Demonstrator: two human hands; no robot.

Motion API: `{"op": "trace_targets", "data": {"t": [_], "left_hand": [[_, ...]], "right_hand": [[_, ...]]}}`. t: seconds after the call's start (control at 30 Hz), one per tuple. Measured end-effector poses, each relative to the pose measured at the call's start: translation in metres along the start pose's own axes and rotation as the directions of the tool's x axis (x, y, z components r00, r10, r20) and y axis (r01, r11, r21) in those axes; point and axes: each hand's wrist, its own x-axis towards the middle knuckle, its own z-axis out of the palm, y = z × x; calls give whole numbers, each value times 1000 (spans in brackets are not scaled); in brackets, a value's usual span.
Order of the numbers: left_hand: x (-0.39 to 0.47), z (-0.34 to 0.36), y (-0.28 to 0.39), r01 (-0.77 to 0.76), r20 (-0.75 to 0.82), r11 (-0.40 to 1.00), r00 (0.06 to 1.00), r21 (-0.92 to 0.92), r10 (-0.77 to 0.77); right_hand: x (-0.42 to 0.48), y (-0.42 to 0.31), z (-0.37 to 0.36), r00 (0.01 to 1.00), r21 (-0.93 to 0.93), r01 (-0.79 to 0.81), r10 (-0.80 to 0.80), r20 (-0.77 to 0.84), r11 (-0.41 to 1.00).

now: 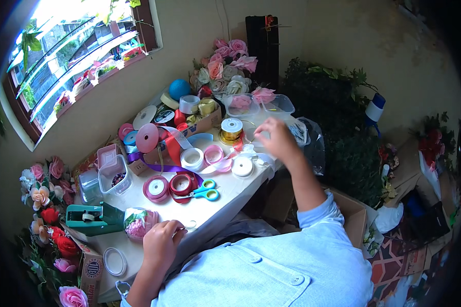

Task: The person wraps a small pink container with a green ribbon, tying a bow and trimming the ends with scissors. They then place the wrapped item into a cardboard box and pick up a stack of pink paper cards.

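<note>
My left hand [162, 241] is at the table's front edge, thumb and forefinger pinched together. A thin pale strand [191, 225] curls out at its fingertips. Just left of that hand lies a clear-wrapped pink artificial flower [140, 224]. My right hand [277, 139] is raised over the table's right end, fingers bent; whether it pinches something thin is unclear. Nearest to it are a spool of gold wire [230, 135], a spool of white ribbon [242, 167] and clear plastic containers [242, 110]. Scissors with blue-green handles [207, 190] lie beside dark red ribbon rolls [181, 184].
A green tape dispenser [85, 219] and a round white lid [115, 261] are at the left. Ribbon rolls [147, 138] and a blue ball [179, 89] crowd the back. Artificial roses [67, 246] line the left edge. A cardboard box [355, 226] stands at my right.
</note>
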Motion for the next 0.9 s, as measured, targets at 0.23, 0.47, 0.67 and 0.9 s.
{"op": "trace_targets", "data": {"t": [0.23, 0.47, 0.67, 0.9], "left_hand": [[9, 4, 1, -29, -121, 998, 992, 58, 36], [-2, -8, 2, -165, -294, 982, 938, 87, 184], [-24, 6, -17, -280, -439, 945, 837, 168, 326], [-38, 23, -33, -277, -501, 952, 810, 130, 304]], "right_hand": [[37, 49, 21, 955, -470, -21, 157, 252, 882], [43, 62, 43, 956, -538, -36, 187, 227, 842], [50, 110, 20, 967, 334, -237, 188, 171, 912], [38, 113, -11, 974, 205, -223, 209, 87, 953]]}}
